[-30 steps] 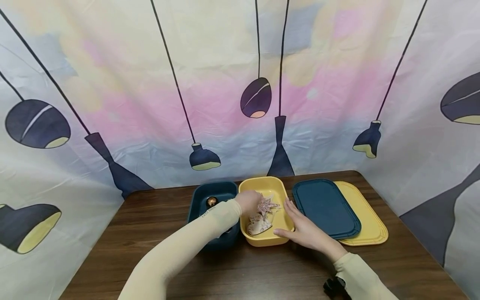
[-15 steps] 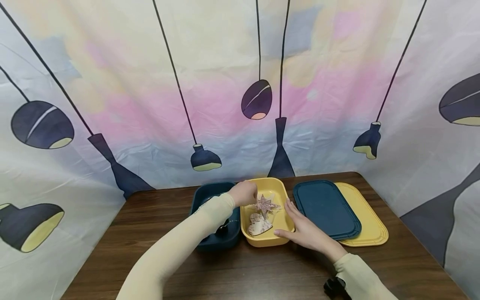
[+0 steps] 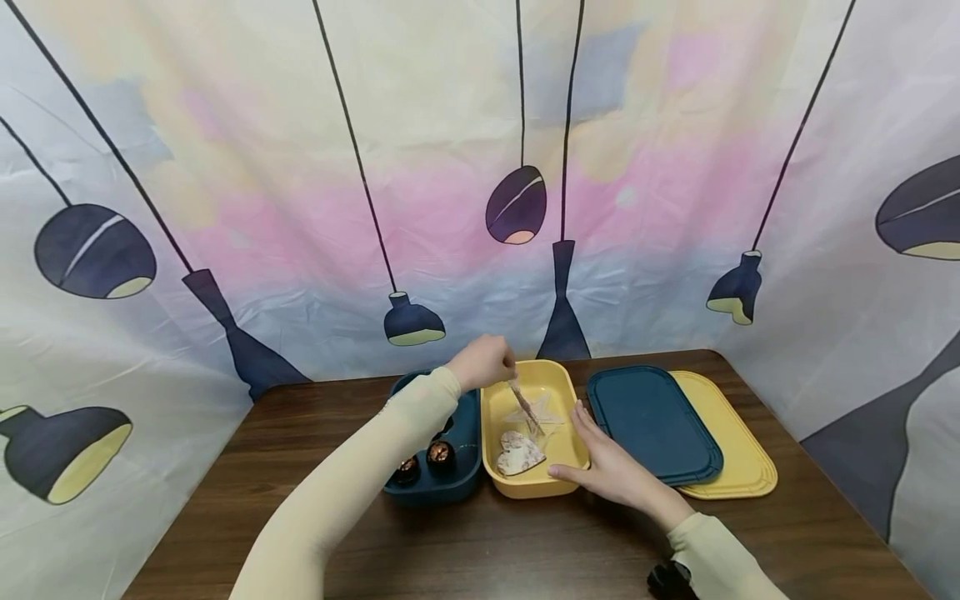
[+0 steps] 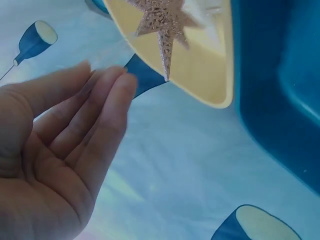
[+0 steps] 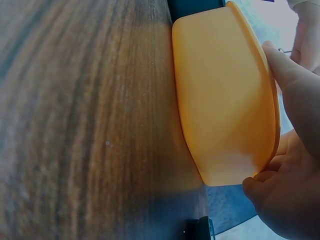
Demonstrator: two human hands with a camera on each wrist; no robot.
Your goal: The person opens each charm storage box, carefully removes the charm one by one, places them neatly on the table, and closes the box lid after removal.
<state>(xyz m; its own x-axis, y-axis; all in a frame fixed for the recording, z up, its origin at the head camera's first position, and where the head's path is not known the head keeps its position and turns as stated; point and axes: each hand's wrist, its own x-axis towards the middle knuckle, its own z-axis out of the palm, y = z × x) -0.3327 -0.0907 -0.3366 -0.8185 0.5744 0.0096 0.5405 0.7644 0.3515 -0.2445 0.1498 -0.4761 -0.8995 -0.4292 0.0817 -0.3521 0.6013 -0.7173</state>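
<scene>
My left hand (image 3: 483, 362) is at the back left corner of the yellow container (image 3: 491, 477), fingertips brought together. Just under them a glittery pink star ornament (image 3: 528, 407) stands tilted, almost edge-on. In the left wrist view, one long point of this star (image 4: 162, 25) reaches toward my fingertips, with no thread distinct between them. On the container floor lie a pale translucent star (image 3: 551, 412) and a mottled white heart ornament (image 3: 519, 455). My right hand (image 3: 618, 467) rests against the container's right front corner, fingers straight along the side wall, thumb at the front rim.
Left of the yellow container stands a dark blue container (image 3: 467, 487) with several shiny dark balls (image 3: 441, 456), partly hidden by my left sleeve. To the right, a dark blue lid (image 3: 652, 425) overlaps a yellow lid (image 3: 738, 446). A printed curtain (image 3: 480, 208) hangs behind the table.
My left hand has risen from inside the yellow container toward its back left corner. The pink star has turned from face-up to tilted, edge-on. My right hand stays put.
</scene>
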